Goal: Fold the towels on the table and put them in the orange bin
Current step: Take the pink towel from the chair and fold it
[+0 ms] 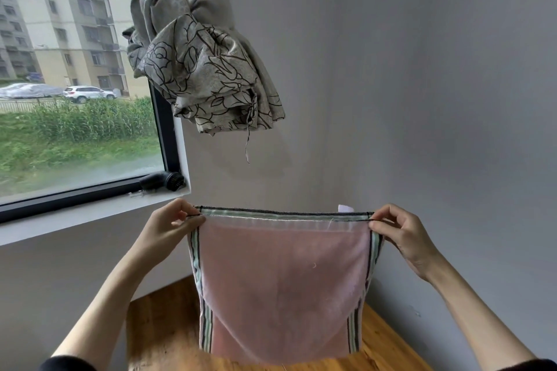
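Both hands are up, and the pink towel (283, 286) with its striped border hangs stretched between them above the wooden table (162, 331). Left hand (168, 227) pinches the top left corner, fingers clamped tight on the hem; right hand (401, 232) pinches the top right corner likewise
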The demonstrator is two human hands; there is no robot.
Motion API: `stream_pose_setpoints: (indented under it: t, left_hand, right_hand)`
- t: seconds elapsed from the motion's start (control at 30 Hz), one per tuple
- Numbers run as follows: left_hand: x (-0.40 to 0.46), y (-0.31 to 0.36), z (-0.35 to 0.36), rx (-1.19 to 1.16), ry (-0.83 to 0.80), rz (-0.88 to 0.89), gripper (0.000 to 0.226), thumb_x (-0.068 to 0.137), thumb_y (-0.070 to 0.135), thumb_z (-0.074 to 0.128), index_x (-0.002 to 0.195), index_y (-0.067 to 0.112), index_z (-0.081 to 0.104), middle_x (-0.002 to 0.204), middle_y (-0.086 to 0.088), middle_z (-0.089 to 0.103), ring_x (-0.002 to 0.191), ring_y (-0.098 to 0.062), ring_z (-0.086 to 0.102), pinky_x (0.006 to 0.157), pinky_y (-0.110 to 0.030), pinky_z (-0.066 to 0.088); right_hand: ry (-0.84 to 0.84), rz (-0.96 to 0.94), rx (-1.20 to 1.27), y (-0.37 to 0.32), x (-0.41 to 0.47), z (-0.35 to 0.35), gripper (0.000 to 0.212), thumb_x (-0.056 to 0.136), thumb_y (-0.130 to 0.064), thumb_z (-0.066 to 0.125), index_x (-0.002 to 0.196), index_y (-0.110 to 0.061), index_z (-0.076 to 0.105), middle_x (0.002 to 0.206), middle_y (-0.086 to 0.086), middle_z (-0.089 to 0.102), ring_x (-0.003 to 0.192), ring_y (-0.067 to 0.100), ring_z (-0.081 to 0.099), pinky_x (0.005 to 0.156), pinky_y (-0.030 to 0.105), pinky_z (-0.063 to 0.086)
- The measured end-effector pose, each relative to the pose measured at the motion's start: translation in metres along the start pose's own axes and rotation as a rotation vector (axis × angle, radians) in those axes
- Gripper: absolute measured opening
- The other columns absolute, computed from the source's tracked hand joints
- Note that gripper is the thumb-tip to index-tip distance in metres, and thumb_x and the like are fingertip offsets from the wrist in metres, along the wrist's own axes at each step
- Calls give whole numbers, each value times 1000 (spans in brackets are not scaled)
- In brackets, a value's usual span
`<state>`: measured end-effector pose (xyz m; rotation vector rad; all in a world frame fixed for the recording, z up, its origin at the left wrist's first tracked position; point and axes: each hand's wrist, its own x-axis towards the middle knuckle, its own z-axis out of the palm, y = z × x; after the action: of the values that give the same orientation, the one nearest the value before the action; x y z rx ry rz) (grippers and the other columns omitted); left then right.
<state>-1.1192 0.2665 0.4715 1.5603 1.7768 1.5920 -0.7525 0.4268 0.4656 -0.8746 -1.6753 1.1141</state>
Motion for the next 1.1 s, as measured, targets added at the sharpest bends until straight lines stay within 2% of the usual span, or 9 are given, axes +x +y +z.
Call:
stream_pose_setpoints:
  t: [0.17,0.27,0.37,0.57,0.73,0.87,0.93,1.03,1.1]
  left_hand:
    - [2,5,-2,87,-70,-8,7,83,10,67,81,5,62,78,-18,63,73,-24,54,71,-38,42]
    - [6,6,-3,138,-58,-11,10,81,11,70,76,5,63,76,-19,63,71,-27,56,69,-43,45]
    - [7,7,-3,165,-41,-17,15,77,15,74,70,8,62,71,-20,63,65,-26,56,64,-39,44]
    - [10,11,-2,177,-19,-2,15,76,16,75,68,11,62,66,-8,64,62,-19,55,63,-31,43]
    - [12,15,-4,170,-13,40,12,77,11,73,76,14,61,68,-5,61,59,-14,47,59,-22,37]
    - [11,11,-6,302,-38,45,23,77,12,73,86,31,65,74,0,64,58,-11,51,62,-18,39]
    - [11,6,-7,367,-44,25,17,77,13,74,80,30,67,77,2,67,70,-15,58,66,-22,42]
    - [13,-8,0,478,-89,-12,10,81,17,71,76,23,66,77,2,66,71,-12,56,65,-23,42]
    - [16,-21,9,538,-125,-58,6,83,17,68,78,17,65,78,0,65,73,-15,56,65,-25,41]
  right_hand:
    - [11,-63,-94,-10,3,0,18,82,5,62,72,-10,58,72,0,58,64,5,53,60,8,41]
    - [5,-68,-130,-11,3,-4,16,83,4,62,74,-8,57,73,2,57,67,13,51,60,9,40]
    - [-9,-57,-126,-11,3,-9,16,84,5,61,74,-7,58,71,2,56,67,13,50,60,10,40]
    - [-17,69,9,-7,7,-14,11,85,4,59,77,-3,61,73,8,60,72,18,55,71,29,45]
    - [-12,123,175,-6,11,-15,11,84,4,60,79,-5,63,69,5,65,68,15,60,66,22,52]
    - [0,114,223,-6,14,-12,12,81,5,62,84,-5,67,71,5,67,67,12,63,64,18,53]
    - [-17,98,110,-3,15,-11,22,80,2,66,96,-11,69,79,3,69,74,12,65,69,15,53]
    - [-56,101,-226,10,22,-5,28,80,-4,70,103,-19,68,84,-4,67,82,7,61,68,7,47]
    - [-100,128,-425,26,30,4,16,82,-6,69,96,-11,71,82,2,66,78,13,58,70,17,46]
